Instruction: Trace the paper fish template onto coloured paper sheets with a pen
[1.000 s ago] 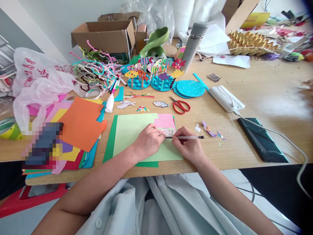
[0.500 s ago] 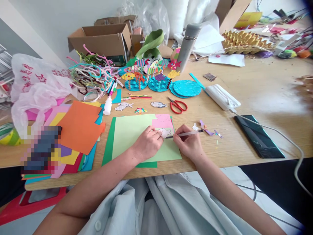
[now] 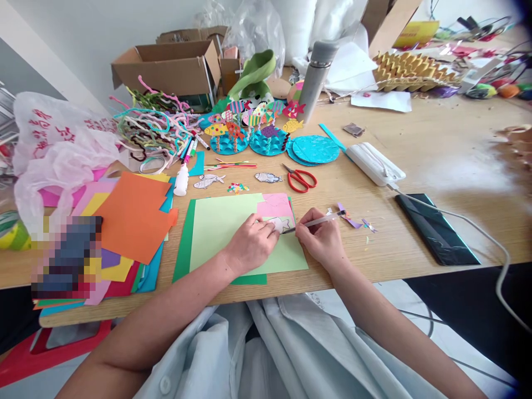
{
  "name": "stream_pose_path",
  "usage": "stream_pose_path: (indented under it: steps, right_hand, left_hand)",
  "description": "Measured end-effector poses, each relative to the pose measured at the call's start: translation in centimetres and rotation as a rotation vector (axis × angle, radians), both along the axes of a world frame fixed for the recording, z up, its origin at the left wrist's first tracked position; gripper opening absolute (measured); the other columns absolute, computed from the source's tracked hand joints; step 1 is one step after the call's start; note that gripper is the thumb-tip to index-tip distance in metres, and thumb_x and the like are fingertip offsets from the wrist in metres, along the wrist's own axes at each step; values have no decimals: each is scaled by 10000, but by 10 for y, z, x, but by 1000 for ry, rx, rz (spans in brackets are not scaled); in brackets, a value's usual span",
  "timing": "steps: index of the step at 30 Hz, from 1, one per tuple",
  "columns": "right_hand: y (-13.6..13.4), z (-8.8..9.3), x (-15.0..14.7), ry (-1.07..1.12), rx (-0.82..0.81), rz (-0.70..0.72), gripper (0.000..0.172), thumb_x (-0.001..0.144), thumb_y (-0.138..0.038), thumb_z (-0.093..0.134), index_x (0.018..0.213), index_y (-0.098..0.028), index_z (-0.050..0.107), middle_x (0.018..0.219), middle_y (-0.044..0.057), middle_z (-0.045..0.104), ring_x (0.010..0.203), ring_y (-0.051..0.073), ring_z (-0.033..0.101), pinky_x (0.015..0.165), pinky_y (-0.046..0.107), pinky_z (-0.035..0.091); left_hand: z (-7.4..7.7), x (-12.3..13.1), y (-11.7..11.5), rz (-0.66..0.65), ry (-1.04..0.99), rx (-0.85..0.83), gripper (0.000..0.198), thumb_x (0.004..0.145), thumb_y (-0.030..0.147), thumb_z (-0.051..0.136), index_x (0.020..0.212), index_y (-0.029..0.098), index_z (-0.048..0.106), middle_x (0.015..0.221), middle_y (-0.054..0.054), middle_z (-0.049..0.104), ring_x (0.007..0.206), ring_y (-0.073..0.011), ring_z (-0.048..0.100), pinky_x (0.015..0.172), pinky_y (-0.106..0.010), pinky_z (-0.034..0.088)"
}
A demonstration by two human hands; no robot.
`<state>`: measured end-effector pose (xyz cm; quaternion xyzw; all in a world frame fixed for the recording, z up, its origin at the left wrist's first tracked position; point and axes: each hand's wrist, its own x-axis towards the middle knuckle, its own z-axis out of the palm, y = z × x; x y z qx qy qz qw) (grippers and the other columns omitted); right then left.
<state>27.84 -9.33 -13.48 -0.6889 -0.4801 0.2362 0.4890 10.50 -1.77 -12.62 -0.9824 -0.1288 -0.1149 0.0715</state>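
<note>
My left hand point(image 3: 250, 245) lies with curled fingers on a small white paper fish cut-out point(image 3: 280, 224), pressing it onto a pink sheet point(image 3: 274, 205). That pink sheet rests on a light green sheet point(image 3: 224, 224) over a dark green one point(image 3: 182, 244). My right hand point(image 3: 321, 241) pinches a thin pen point(image 3: 320, 221), its tip touching the right edge of the fish cut-out.
Red scissors point(image 3: 301, 179), two more paper fish point(image 3: 209, 180), a glue bottle point(image 3: 182, 179) and blue discs with coloured fish point(image 3: 272, 136) lie beyond. Coloured paper stack point(image 3: 133, 216) left. A dark tablet point(image 3: 436, 227), white power strip point(image 3: 374, 162) and cable on the right. Cardboard box point(image 3: 174, 69) at back.
The pen has tilted, its free end swinging up and away from me, as my right hand shifted a little left. The view drifted slightly; my left hand stays on the cut-out.
</note>
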Motion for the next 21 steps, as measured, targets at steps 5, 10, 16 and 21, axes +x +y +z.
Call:
stream_pose_path:
  steps: [5, 10, 16, 21]
  right_hand:
    - [1, -1, 1, 34, -13, -13, 85, 675, -191, 564, 627, -210, 497, 490, -47, 508, 442, 110, 462, 419, 230, 340]
    - [2, -2, 2, 56, -29, -42, 86, 674, -194, 567, 629, -210, 495, 489, -46, 508, 439, 113, 464, 421, 232, 337]
    - [2, -3, 3, 45, -23, -50, 77, 684, -197, 559, 638, -210, 500, 492, -41, 521, 441, 114, 471, 427, 231, 348]
    - [4, -4, 3, 78, -23, -60, 88, 685, -188, 551, 636, -218, 484, 471, -48, 510, 410, 114, 461, 396, 229, 326]
  left_hand:
    - [0, 1, -2, 1, 3, 58, 266, 934, 104, 390, 987, 141, 648, 1002, -89, 667, 822, -165, 599, 899, -352, 368]
    - [1, 1, -4, -1, 0, 67, 250, 919, 93, 411, 983, 120, 652, 985, -108, 660, 831, -177, 603, 896, -367, 371]
    - [1, 2, -5, 14, 17, 26, 243, 915, 93, 419, 986, 124, 649, 1003, -119, 651, 881, -191, 605, 905, -386, 369]
    - [0, 2, -4, 14, 12, 28, 248, 922, 91, 414, 988, 134, 649, 981, -93, 657, 868, -180, 599, 903, -379, 361]
